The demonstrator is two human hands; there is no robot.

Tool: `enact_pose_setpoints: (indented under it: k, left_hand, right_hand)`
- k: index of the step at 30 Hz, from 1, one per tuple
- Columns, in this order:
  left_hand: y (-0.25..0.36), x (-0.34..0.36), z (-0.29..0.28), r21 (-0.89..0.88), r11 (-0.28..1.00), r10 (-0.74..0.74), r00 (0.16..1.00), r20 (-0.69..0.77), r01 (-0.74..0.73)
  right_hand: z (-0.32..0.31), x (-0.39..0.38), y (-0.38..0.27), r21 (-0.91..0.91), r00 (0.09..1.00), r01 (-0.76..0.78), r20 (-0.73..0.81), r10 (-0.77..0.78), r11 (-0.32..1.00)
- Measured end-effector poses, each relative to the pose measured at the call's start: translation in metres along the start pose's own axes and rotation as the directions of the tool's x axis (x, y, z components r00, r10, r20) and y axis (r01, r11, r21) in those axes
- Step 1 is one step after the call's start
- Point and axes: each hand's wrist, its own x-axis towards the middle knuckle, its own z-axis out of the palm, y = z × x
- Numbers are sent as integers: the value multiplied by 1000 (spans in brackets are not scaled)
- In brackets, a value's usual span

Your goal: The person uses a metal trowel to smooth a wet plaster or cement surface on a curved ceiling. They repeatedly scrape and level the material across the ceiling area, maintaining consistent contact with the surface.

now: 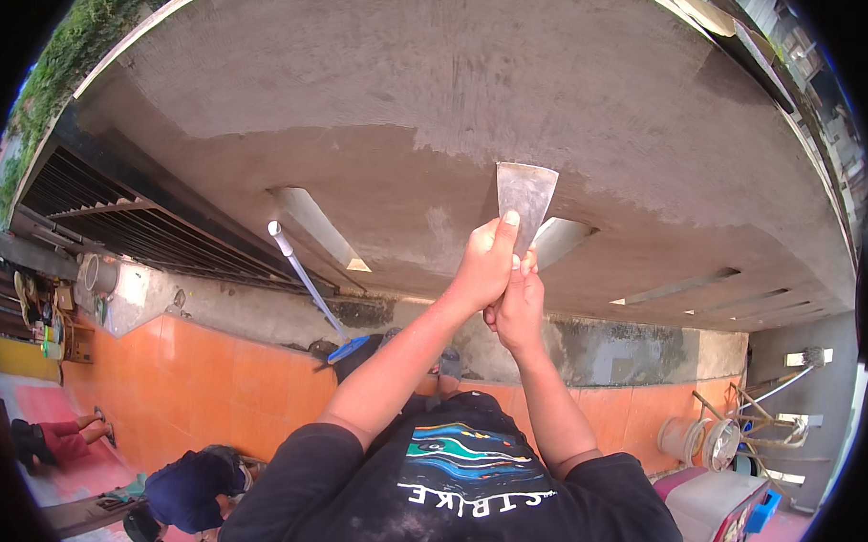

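Observation:
Both of my hands are closed on a scraper (528, 193) with a wide, fan-shaped metal blade. My left hand (485, 261) wraps the upper part, its thumb pressed on the base of the blade. Just below and to the right, my right hand (519, 307) grips too, and the fingers of the two hands meet. The scraper's handle is hidden inside them. The blade's broad edge points up, against or just before the grey plastered wall (317, 66), near the border between a lighter area and a darker, damp-looking one. Whether it touches cannot be made out.
Slanted slots (321, 227) cut through the wall. A long pole (305, 278) with a blue head leans left of my arms. At the left lies a dark metal grille (158, 228); two people are lower left. Buckets (681, 438) and a wooden frame (773, 431) stand right.

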Motion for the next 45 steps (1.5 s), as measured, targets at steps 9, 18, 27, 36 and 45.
enact_pose_setpoints:
  k: [9, 18, 27, 36, 45]
  left_hand:
    - [-6, -18, 24, -34, 997, 69, 997, 17, -68]
    - [-5, -4, 9, 3, 1000, -7, 999, -40, 7]
    - [8, 10, -12, 174, 985, 5, 999, 40, -11]
    - [88, 10, 17, 83, 985, 138, 981, 137, -150]
    - [4, -4, -17, 162, 984, -84, 996, 24, 79]
  right_hand:
    - [-18, -21, -15, -25, 999, 30, -20, -30, 999]
    - [-6, -4, -8, 38, 995, -98, -28, 99, 994]
    - [21, 9, 8, 157, 994, -10, -109, 27, 988]
    - [34, 19, -56, 236, 980, 196, -31, -195, 952]
    - [21, -5, 19, 233, 991, -57, -105, 84, 971]
